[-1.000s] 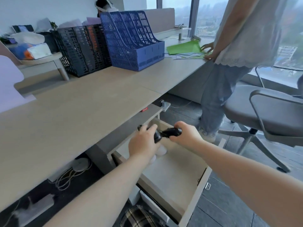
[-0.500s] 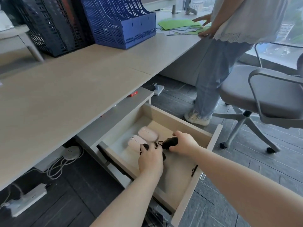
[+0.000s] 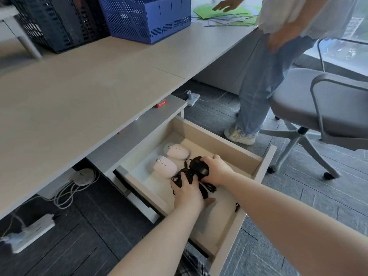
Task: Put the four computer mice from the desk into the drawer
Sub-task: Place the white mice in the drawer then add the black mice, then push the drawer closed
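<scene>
Two black wired mice (image 3: pixel 196 168) sit low in the open drawer (image 3: pixel 258 166) at centre frame, just beside two pale pink mice (image 3: pixel 171 158). The left hand (image 3: pixel 187 193) curls over the nearer black mouse, and the right hand (image 3: pixel 216 172) grips the farther one. Their loose cables (image 3: pixel 209 187) look tangled and could snag fingers on release or catch as the drawer shuts. The worktop (image 3: pixel 79 92) above carries no mice.

A long pale desk (image 3: pixel 83 92) runs toward one o'clock. At two o'clock a grey office chair (image 3: pixel 326 108) stands on dark tiled floor (image 3: pixel 298 188); daylight enters through a window (image 3: pixel 356 22) beyond. Cables (image 3: pixel 65 194) lie at nine o'clock.
</scene>
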`<move>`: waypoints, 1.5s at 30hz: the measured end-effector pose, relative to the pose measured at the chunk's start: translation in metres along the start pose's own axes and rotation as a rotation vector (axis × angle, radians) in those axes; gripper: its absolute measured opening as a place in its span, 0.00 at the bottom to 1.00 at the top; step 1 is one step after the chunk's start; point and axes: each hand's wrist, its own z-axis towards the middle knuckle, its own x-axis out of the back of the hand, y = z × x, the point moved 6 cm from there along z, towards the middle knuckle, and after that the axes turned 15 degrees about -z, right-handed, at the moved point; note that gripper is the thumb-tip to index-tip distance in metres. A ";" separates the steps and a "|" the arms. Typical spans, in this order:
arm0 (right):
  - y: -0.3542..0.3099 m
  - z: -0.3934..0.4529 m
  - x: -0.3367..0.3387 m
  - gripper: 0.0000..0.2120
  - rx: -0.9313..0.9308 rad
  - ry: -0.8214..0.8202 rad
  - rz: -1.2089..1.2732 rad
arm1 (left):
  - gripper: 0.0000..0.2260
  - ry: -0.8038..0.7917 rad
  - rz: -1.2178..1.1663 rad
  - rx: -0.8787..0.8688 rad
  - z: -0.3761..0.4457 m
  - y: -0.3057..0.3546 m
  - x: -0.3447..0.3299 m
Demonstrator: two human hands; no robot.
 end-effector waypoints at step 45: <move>0.022 -0.047 0.058 0.28 -0.740 0.255 0.828 | 0.31 0.544 0.077 -0.296 -0.018 -0.017 0.292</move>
